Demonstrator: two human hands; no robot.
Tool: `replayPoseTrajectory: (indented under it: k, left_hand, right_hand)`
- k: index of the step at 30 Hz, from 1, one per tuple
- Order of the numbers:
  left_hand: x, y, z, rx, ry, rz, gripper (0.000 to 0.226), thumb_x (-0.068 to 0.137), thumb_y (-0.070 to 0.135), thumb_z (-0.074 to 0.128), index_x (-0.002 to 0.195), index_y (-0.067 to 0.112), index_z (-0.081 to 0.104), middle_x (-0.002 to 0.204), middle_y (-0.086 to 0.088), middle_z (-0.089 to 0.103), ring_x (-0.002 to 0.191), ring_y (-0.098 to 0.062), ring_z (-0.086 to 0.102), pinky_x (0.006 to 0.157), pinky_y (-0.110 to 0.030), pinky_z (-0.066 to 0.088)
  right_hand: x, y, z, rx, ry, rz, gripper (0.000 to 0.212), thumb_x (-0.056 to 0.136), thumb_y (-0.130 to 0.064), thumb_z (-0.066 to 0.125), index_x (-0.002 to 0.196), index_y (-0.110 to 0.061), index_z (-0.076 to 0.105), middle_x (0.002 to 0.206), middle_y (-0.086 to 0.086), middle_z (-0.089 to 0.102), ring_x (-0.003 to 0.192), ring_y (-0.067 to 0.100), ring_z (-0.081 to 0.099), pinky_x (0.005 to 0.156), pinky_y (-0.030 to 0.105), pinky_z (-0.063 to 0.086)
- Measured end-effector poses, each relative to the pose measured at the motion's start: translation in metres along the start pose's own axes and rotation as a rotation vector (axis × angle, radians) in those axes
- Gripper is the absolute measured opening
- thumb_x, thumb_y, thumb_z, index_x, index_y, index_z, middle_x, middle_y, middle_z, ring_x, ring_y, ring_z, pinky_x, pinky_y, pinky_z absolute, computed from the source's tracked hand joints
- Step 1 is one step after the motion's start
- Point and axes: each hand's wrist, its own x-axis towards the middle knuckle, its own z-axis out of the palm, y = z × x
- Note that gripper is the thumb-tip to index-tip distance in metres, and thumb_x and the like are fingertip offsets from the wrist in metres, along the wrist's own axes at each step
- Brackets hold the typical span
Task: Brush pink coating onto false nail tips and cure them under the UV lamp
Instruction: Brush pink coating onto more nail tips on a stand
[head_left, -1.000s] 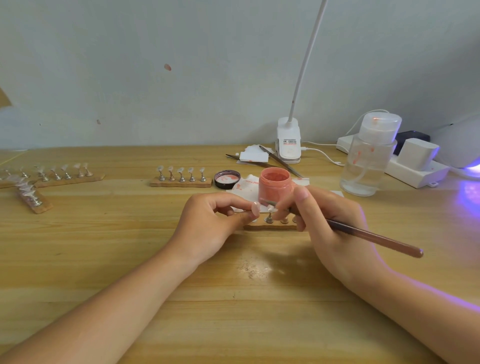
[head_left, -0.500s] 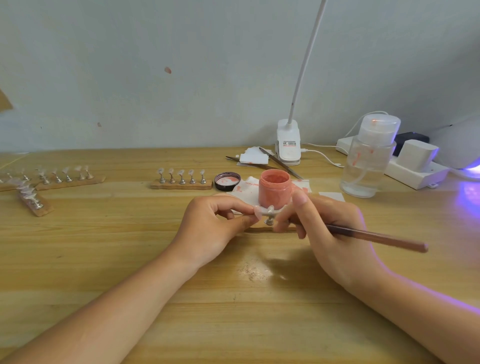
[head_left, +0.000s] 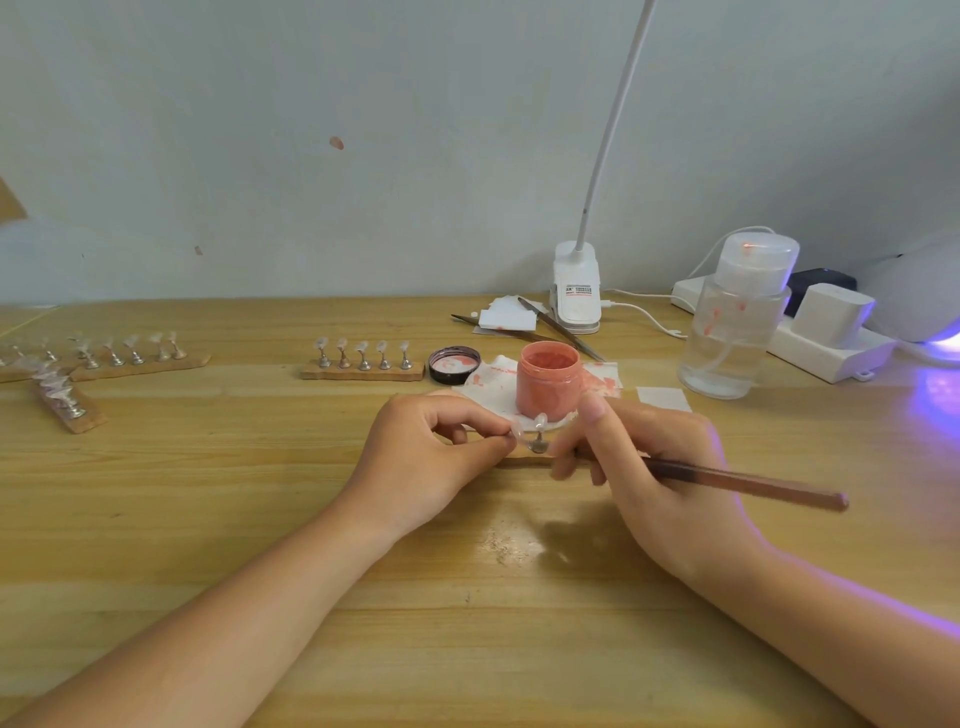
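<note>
The left hand (head_left: 426, 457) pinches a nail tip stand (head_left: 537, 441); the right hand (head_left: 649, 467) grips the brush (head_left: 743, 483). Coating seems underway near the table's middle; next likely needs a steady stroke.

One camera sits on my head, looking forward and down across the wooden table (head_left: 208, 493) toward the wall. It is close over my forearms, and the pink jar (head_left: 548, 382) sits just above centre.

The table (head_left: 208, 519) is pale wood with a visible grain and a soft sheen. The brush (head_left: 743, 483) handle looks like glossy brown metal or lacquer. The jar (head_left: 548, 379) is matt pink plastic, on stained paper (head_left: 493, 395). The stands (head_left: 363, 358) have shiny metal posts on rough wood strips.
</note>
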Motion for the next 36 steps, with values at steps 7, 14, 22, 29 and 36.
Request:
replayPoseTrajectory:
  k: [7,14,22,29,36]
  left_hand:
    - [-0.0003,0.0001,-0.0012,-0.005,-0.007,0.021,0.014,0.069,0.010,0.075,0.065,0.023,0.073,0.071,0.008,0.069,0.057,-0.005,0.046,0.056,-0.008,0.036]
    - [0.0001,-0.0012,-0.0013,-0.032,-0.002,0.004,0.017,0.069,0.009,0.075,0.064,0.024,0.071,0.073,0.006,0.071,0.070,-0.009,0.064,0.063,-0.013,0.046]
    - [0.0011,-0.0027,-0.0007,-0.035,0.020,-0.004,0.010,0.067,0.015,0.077,0.064,0.024,0.072,0.072,0.006,0.071,0.071,-0.009,0.065,0.063,-0.014,0.046]
    - [0.0007,-0.0016,-0.0006,-0.049,0.040,0.004,0.021,0.069,0.011,0.076,0.059,0.027,0.069,0.068,0.008,0.069,0.065,-0.004,0.060,0.062,-0.018,0.044]
    - [-0.0001,0.0011,-0.0002,-0.130,0.030,-0.004,0.020,0.071,-0.001,0.072,0.063,0.017,0.069,0.064,0.006,0.068,0.060,-0.003,0.061,0.064,-0.016,0.049]
  right_hand:
    - [-0.0003,-0.0023,-0.0018,0.030,0.016,-0.007,0.033,0.087,-0.039,0.051,0.061,-0.022,0.062,0.058,-0.004,0.064,0.052,0.001,0.053,0.053,0.010,0.038]
    - [0.0022,-0.0024,-0.0012,0.017,0.023,0.007,0.032,0.088,-0.041,0.048,0.070,-0.019,0.065,0.065,-0.013,0.064,0.061,0.000,0.056,0.058,0.010,0.039]
    - [0.0003,-0.0007,0.0002,0.028,-0.016,-0.026,0.035,0.093,-0.035,0.043,0.067,-0.023,0.063,0.059,-0.017,0.060,0.058,-0.003,0.056,0.057,0.009,0.038]
    - [-0.0005,-0.0006,0.0000,0.041,-0.026,-0.007,0.041,0.090,-0.039,0.041,0.063,-0.020,0.064,0.058,-0.010,0.062,0.054,0.001,0.053,0.056,0.012,0.039]
    - [0.0038,-0.0004,-0.0005,0.029,0.041,-0.005,0.031,0.092,-0.030,0.040,0.071,-0.024,0.062,0.065,-0.014,0.062,0.063,0.002,0.055,0.061,0.011,0.039]
